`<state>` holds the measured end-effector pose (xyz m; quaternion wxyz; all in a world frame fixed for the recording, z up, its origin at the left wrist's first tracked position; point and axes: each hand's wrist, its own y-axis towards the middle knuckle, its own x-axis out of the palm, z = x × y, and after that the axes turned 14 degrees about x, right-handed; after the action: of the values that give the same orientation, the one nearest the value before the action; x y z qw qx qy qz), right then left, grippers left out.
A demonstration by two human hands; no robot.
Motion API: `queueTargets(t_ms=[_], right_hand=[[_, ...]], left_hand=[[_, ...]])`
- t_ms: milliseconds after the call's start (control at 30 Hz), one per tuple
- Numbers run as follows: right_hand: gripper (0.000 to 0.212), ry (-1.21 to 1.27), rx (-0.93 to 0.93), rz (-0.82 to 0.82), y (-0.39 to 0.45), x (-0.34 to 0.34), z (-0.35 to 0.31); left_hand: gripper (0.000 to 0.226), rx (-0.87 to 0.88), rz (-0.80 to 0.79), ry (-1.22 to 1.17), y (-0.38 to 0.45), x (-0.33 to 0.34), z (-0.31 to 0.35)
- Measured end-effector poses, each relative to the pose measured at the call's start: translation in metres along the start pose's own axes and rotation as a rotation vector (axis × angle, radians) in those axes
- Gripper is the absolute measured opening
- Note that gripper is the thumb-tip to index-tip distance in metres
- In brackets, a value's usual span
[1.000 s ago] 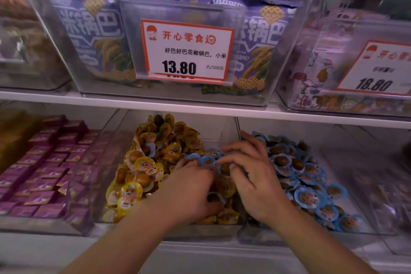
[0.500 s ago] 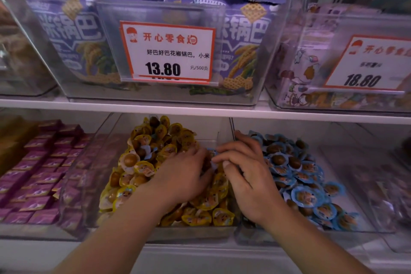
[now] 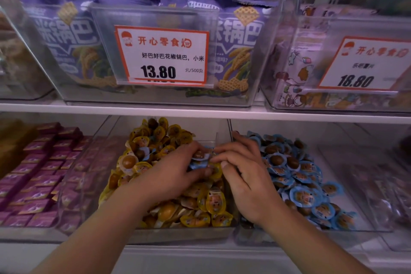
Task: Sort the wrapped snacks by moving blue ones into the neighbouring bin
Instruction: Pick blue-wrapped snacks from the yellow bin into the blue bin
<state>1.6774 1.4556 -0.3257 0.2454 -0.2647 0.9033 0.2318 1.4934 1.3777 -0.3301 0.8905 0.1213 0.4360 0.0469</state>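
Over yellow bin (image 3: 231, 131), left hand (image 3: 171, 176), right hand (image 3: 246, 173) pinch blue snacks (image 3: 200, 162)

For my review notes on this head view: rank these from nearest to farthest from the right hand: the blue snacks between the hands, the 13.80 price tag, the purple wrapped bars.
From the right hand:
1. Blue snacks, at its fingertips, lying on the yellow pile.
2. 13.80 price tag, above on the upper shelf's bin.
3. Purple wrapped bars, far left, two bins over.
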Motion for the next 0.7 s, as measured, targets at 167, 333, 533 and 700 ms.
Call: queueTargets(t_ms=[167, 333, 533, 700], right_hand=[[0.028, -0.008, -0.003, -0.010, 0.000, 0.000, -0.002], [0.024, 0.051, -0.082, 0.219, -0.001, -0.005, -0.013], [0.022, 0.204, 0.009, 0.182, 0.000, 0.008, -0.053], [0.020, 0.659, 0.428, -0.146, 0.004, 0.017, -0.082]], left_hand=[[0.046, -0.076, 0.142, -0.136, -0.007, -0.020, 0.003], [0.029, -0.132, 0.251, -0.424, -0.016, -0.031, 0.010], [0.028, -0.180, 0.448, -0.632, -0.036, -0.040, 0.021], [0.028, -0.051, 0.693, -0.331, -0.050, -0.018, 0.042]])
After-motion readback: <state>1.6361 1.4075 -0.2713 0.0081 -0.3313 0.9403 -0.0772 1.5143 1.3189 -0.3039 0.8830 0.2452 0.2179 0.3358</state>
